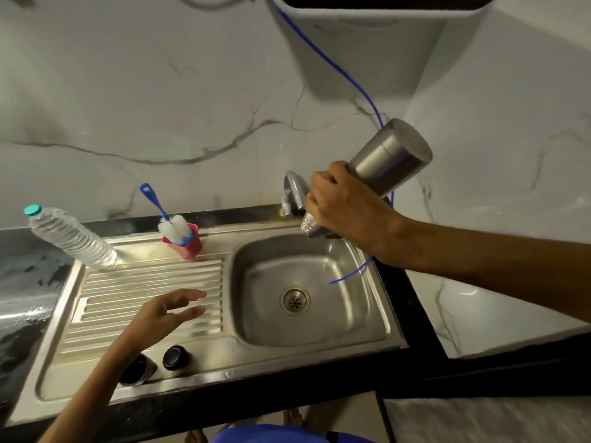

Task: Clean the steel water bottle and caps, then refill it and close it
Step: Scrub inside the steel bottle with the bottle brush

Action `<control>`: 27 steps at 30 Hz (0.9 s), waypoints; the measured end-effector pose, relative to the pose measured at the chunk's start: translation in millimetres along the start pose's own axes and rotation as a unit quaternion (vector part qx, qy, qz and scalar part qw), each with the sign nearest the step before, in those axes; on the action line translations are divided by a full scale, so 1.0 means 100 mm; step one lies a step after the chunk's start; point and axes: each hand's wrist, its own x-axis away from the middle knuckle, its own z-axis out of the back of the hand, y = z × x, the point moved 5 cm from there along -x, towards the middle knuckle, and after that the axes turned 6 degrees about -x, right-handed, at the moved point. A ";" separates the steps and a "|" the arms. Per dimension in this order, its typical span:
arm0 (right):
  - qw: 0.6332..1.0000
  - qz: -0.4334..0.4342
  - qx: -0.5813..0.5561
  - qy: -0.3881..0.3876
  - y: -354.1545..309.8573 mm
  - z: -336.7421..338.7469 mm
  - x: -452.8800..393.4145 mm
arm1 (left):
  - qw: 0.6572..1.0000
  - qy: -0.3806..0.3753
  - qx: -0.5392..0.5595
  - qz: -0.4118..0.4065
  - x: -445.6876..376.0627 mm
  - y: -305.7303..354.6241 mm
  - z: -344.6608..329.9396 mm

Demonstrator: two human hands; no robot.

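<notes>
My right hand [343, 206] grips the steel water bottle [388, 163] round its middle and holds it tipped, base up and mouth down, over the back of the sink basin [319, 260] next to the tap [294, 190]. No cap is on the bottle. My left hand [166, 310] hovers open over the ribbed drainboard [144, 282], fingers spread and holding nothing. Two dark caps lie on the sink's front rim: one cap [174, 358] in plain sight, the other cap [137, 369] partly behind my left forearm.
A pink holder [188, 243] with a blue-handled bottle brush [160, 209] stands at the back of the drainboard. A clear plastic water bottle [68, 235] stands at the left. A blue tube [348, 273] hangs from a wall-mounted unit into the basin.
</notes>
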 end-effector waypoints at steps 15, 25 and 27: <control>0.527 -0.032 -0.848 0.048 -1.82 1.33 -1.85 | 0.989 0.144 0.020 -0.038 0.90 -0.50 1.27; 0.597 0.105 -0.796 0.001 -3.16 2.51 -3.46 | 0.961 0.236 0.053 0.131 1.71 -2.28 2.28; 0.626 0.012 -0.777 0.068 -2.94 2.46 -3.72 | 0.966 0.210 0.062 0.134 1.77 -2.49 2.25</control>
